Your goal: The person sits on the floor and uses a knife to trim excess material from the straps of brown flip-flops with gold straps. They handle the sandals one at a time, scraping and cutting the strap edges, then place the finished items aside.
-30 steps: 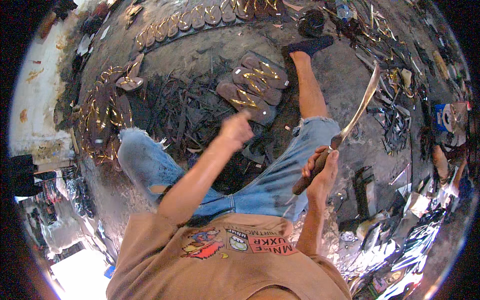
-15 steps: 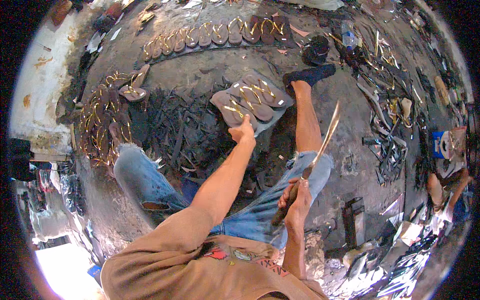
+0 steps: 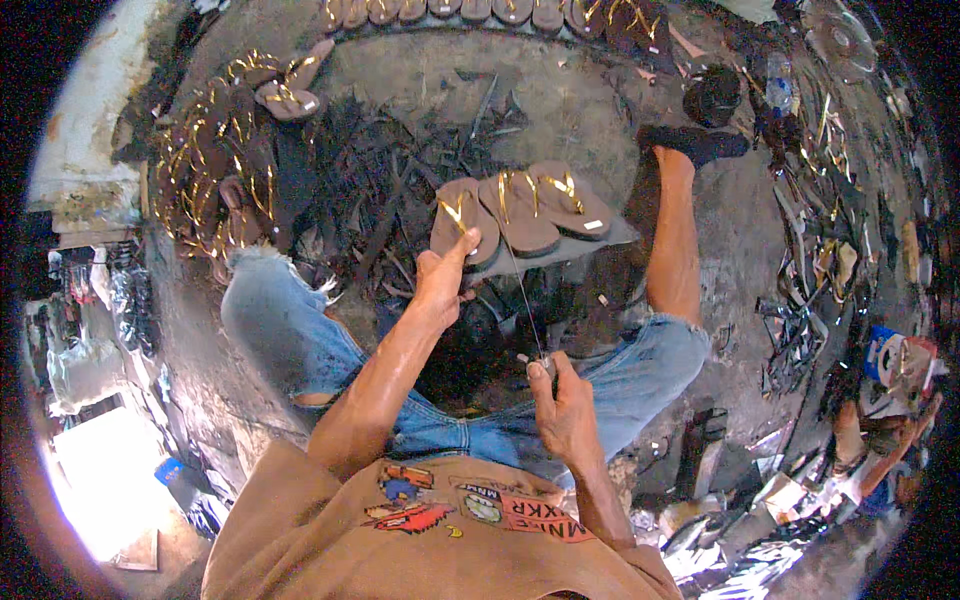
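Observation:
My left hand (image 3: 442,278) grips the near left edge of a grey sole sheet (image 3: 612,243), thumb on top beside the nearest sandal. On that sheet lie brown flip-flops with gold straps: a left sandal (image 3: 450,238), a middle sandal (image 3: 530,236) and a right sandal (image 3: 585,226). White tags show on some of them. My right hand (image 3: 570,405) is closed around the handle of a long knife. Seen nearly edge-on, the thin knife blade (image 3: 524,293) points up and away, reaching between the left and middle sandals. Whether its edge touches the sheet is unclear.
Dark rubber offcuts (image 3: 365,175) litter the floor ahead. A pile of gold-strapped sandals (image 3: 205,190) lies left, and a row of sandals (image 3: 465,12) stands far off. A clear bottle (image 3: 778,85) and scraps (image 3: 830,255) are right; another person's arm (image 3: 893,455) shows there.
My right hand has moved left and brought the knife blade from the right over to the sandals. The sheet, still in my left hand, has come nearer and tilted. The whole view has shifted.

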Tool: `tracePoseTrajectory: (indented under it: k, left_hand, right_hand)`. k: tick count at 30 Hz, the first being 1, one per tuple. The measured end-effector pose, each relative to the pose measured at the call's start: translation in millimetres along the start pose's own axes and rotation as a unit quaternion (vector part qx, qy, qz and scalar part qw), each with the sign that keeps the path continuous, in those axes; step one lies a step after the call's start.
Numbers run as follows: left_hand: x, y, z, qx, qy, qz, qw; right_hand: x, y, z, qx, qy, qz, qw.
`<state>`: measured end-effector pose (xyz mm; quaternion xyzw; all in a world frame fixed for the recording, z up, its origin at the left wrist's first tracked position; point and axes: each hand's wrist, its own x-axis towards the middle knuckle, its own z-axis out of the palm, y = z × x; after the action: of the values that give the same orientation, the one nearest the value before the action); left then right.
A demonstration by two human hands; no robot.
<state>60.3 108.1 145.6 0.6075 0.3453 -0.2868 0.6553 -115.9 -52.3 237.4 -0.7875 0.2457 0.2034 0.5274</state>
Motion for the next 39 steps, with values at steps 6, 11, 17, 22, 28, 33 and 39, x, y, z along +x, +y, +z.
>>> tracePoseTrajectory:
  k: [6,11,17,22,28,33,39]
  left_hand:
    - [2,-7,6,-0.006,-0.005,-0.008,1.0]
    - [-1,-7,6,-0.058,-0.027,0.004,0.998]
    - [-8,5,10,-0.091,-0.001,-0.016,0.996]
    - [-10,2,13,-0.089,0.026,-0.026,0.995]
    - [-2,-6,4,-0.12,-0.047,-0.039,0.991]
    - [-3,0,0,-0.128,-0.022,-0.079,0.988]
    - [-112,3,-28,-0.025,-0.063,-0.01,0.998]
  right_hand:
    - [-3,9,13,-0.097,0.007,0.063,0.993]
    - [73,11,23,-0.159,0.038,-0.005,0.987]
    - [141,25,32,-0.192,0.023,0.009,0.981]
    - [190,85,40,-0.128,0.052,-0.133,0.982]
    - [224,79,26,-0.032,-0.053,-0.065,0.996]
    - [230,55,80,0.021,0.037,-0.113,0.993]
    - [254,26,100,0.08,0.024,-0.055,0.995]
